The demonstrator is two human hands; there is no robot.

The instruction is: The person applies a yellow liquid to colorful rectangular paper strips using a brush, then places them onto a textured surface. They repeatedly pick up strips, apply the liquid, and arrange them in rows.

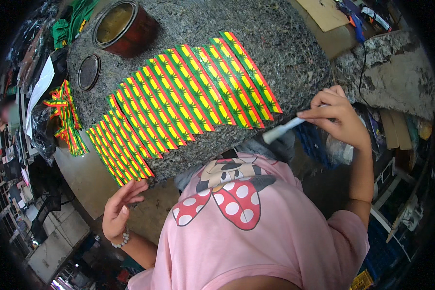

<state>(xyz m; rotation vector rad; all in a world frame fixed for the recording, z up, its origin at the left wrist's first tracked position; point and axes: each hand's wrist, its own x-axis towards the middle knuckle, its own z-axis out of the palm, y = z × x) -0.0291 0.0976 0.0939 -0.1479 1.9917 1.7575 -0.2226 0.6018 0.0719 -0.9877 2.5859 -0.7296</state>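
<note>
Clock positions off view centre. Right hand (340, 118) at 2-3 o'clock, fingers closed on the handle of a pale brush (287, 128). Brush head points to 8 o'clock, blurred, just beside the near edge of the grey speckled tabletop (295, 58), apart from the strips.

Strips (183, 99) at 10-11 o'clock: green/yellow/red with dark leaf print, laid side by side on the tabletop, each slanting roughly 11 to 5, the row stepping down toward 8 o'clock.

Left hand (123, 205) at 8 o'clock, open, fingers loosely bent, nothing seen in it. Fingertips right by the lower ends of the leftmost strips; can't tell if touching. Beaded bracelet (122, 239) on that wrist.

Dark red can (139, 36) at 11 o'clock, top open, yellowish-brown contents. Round dark lid (88, 72) lies flat at the can's 7 o'clock. Tangled bundle of similar strips (68, 121) at 9. Pink shirt (208, 258) at 6.
</note>
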